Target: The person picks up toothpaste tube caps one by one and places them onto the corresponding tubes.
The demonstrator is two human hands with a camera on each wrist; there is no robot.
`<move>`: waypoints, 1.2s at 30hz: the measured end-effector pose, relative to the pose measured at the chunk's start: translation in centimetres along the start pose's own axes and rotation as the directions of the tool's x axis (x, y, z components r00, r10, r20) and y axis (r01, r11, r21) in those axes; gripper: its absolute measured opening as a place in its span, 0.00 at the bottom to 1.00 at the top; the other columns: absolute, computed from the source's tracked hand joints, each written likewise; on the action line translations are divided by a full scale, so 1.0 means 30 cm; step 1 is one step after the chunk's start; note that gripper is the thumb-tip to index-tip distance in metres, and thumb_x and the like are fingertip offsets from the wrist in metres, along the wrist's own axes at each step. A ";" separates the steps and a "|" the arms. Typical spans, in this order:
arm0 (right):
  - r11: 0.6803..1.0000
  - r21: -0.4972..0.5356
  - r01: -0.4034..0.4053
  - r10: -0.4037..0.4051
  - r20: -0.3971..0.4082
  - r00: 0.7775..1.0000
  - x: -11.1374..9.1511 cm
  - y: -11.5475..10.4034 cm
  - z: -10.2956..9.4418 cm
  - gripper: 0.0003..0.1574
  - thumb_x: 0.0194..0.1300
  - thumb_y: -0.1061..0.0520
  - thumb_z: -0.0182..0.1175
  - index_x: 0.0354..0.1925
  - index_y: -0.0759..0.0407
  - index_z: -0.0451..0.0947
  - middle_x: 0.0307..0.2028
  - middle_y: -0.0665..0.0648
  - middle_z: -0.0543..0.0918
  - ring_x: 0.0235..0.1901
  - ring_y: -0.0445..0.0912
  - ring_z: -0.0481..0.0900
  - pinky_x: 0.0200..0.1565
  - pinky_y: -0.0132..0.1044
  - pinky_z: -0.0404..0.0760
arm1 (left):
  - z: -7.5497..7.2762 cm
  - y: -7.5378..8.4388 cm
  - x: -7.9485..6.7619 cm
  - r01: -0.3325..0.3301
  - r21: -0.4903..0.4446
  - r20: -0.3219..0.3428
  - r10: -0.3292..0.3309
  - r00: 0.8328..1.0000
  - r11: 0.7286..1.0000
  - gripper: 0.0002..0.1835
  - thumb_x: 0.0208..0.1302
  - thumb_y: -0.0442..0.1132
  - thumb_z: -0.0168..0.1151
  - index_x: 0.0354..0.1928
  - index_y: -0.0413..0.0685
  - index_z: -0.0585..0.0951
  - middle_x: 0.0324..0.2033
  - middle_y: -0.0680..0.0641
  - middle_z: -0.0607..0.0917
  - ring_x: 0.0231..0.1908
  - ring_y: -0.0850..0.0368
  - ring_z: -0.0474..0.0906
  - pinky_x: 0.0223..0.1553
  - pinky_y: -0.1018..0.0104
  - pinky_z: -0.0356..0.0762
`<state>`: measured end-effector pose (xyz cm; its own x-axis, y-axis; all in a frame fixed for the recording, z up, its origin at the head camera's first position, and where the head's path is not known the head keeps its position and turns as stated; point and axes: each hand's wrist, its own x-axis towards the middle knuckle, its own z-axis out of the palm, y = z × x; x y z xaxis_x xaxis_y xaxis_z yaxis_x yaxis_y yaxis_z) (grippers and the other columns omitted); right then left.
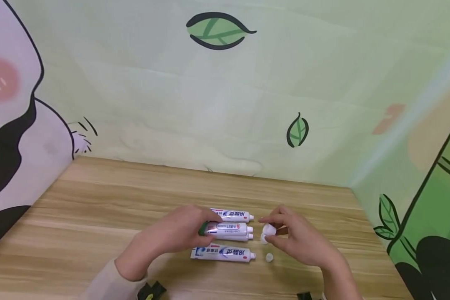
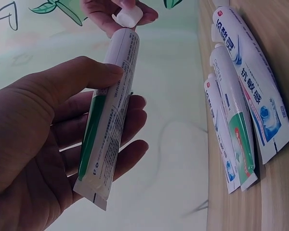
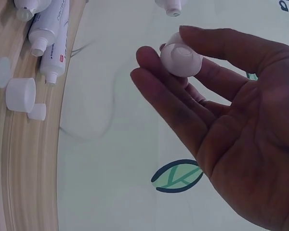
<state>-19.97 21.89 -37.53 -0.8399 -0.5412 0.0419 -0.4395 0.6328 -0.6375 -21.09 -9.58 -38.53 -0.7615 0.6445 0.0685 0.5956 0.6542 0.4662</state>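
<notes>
My left hand (image 1: 181, 228) grips a white and green toothpaste tube (image 2: 113, 101), thumb on one side and fingers behind it. In the right wrist view, the bare nozzle (image 3: 173, 8) of this tube points toward my right hand (image 1: 300, 239). That hand pinches a white cap (image 3: 181, 60) between thumb and fingers, a short gap from the nozzle. Below the held tube, another white and green tube (image 2: 233, 106) lies on the table between two blue and white tubes, a far one (image 1: 236, 216) and a near one (image 1: 225, 253). Their nozzles are uncapped.
Several loose white caps stand on the wooden table (image 1: 97, 200) to the right of the nozzles, among them a small cap (image 1: 269, 257) and a wider cap (image 3: 20, 95). A printed backdrop (image 1: 135, 83) with leaves and a panda rises behind the table.
</notes>
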 end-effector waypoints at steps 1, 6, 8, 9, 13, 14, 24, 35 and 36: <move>1.000 0.004 0.008 -0.008 -0.001 1.000 -0.001 0.001 0.000 0.19 0.71 0.57 0.66 0.59 0.55 0.83 0.46 0.47 0.79 0.46 0.39 0.80 0.52 0.39 0.86 | 0.000 0.001 0.000 0.002 -0.002 0.003 -0.002 1.000 1.000 0.20 0.61 0.41 0.74 0.56 0.47 0.87 0.49 0.48 0.90 0.35 0.63 0.78 0.33 0.74 0.76; 0.999 0.002 0.040 -0.040 -0.010 0.999 -0.005 0.006 -0.001 0.20 0.75 0.51 0.62 0.62 0.50 0.81 0.48 0.46 0.79 0.50 0.41 0.81 0.55 0.41 0.85 | -0.001 0.001 -0.001 0.000 -0.007 -0.002 0.000 1.000 1.000 0.19 0.62 0.41 0.73 0.56 0.48 0.87 0.50 0.48 0.90 0.35 0.62 0.78 0.32 0.74 0.76; 0.999 0.002 0.041 -0.041 -0.010 0.999 -0.004 0.006 -0.004 0.19 0.76 0.49 0.60 0.62 0.49 0.81 0.49 0.47 0.79 0.50 0.41 0.81 0.54 0.40 0.84 | -0.003 0.000 0.000 -0.011 -0.005 -0.011 0.011 1.000 1.000 0.19 0.63 0.41 0.72 0.55 0.47 0.87 0.49 0.48 0.90 0.34 0.63 0.78 0.32 0.74 0.76; 0.999 0.002 0.038 -0.038 -0.010 0.999 -0.003 0.005 -0.005 0.19 0.77 0.49 0.60 0.62 0.48 0.81 0.49 0.47 0.79 0.49 0.41 0.80 0.54 0.38 0.84 | -0.003 -0.002 0.001 -0.018 -0.004 -0.017 0.018 1.000 1.000 0.18 0.63 0.40 0.72 0.55 0.47 0.87 0.49 0.49 0.90 0.34 0.63 0.77 0.31 0.74 0.75; 1.000 0.000 0.027 -0.027 -0.019 0.999 -0.001 0.002 -0.009 0.20 0.76 0.48 0.61 0.62 0.48 0.82 0.48 0.46 0.79 0.43 0.39 0.78 0.48 0.34 0.83 | -0.004 -0.006 0.003 -0.039 -0.011 -0.028 0.039 0.999 0.999 0.18 0.63 0.39 0.72 0.54 0.46 0.87 0.47 0.48 0.90 0.31 0.64 0.76 0.28 0.74 0.74; 1.000 0.000 0.028 -0.028 -0.025 0.999 -0.001 0.000 -0.010 0.20 0.75 0.48 0.62 0.61 0.47 0.82 0.48 0.46 0.79 0.42 0.39 0.77 0.47 0.34 0.82 | -0.005 -0.007 0.003 -0.038 -0.009 -0.028 0.038 0.999 0.999 0.18 0.63 0.40 0.72 0.54 0.46 0.87 0.47 0.48 0.90 0.31 0.64 0.76 0.28 0.74 0.74; 0.999 0.005 0.054 -0.053 -0.103 0.993 -0.001 -0.001 -0.010 0.16 0.68 0.57 0.70 0.53 0.44 0.84 0.44 0.44 0.82 0.41 0.38 0.81 0.47 0.37 0.84 | -0.009 -0.003 0.002 -0.054 0.009 -0.042 0.054 0.998 0.998 0.18 0.63 0.39 0.72 0.55 0.46 0.87 0.47 0.48 0.90 0.33 0.64 0.76 0.31 0.74 0.74; 0.996 0.081 0.021 -0.015 -0.081 0.997 0.016 0.004 0.000 0.17 0.63 0.63 0.72 0.48 0.50 0.80 0.46 0.51 0.85 0.44 0.40 0.86 0.50 0.36 0.87 | -0.014 -0.003 -0.001 -0.063 0.018 -0.048 0.064 0.997 0.998 0.17 0.64 0.40 0.71 0.54 0.46 0.87 0.47 0.48 0.90 0.33 0.63 0.76 0.30 0.74 0.72; 0.996 0.089 0.031 -0.023 -0.082 0.996 0.015 0.005 0.001 0.18 0.63 0.64 0.72 0.49 0.51 0.80 0.46 0.53 0.85 0.44 0.41 0.86 0.50 0.36 0.87 | -0.015 -0.003 -0.001 -0.063 0.014 -0.049 0.064 0.997 0.998 0.17 0.64 0.40 0.71 0.54 0.45 0.87 0.47 0.48 0.90 0.32 0.64 0.75 0.29 0.74 0.72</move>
<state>-20.41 21.72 -37.62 -0.8528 -0.5082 0.1199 -0.4349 0.5641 -0.7019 -21.23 -9.83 -38.18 -0.7336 0.6648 0.1410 0.6461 0.6178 0.4482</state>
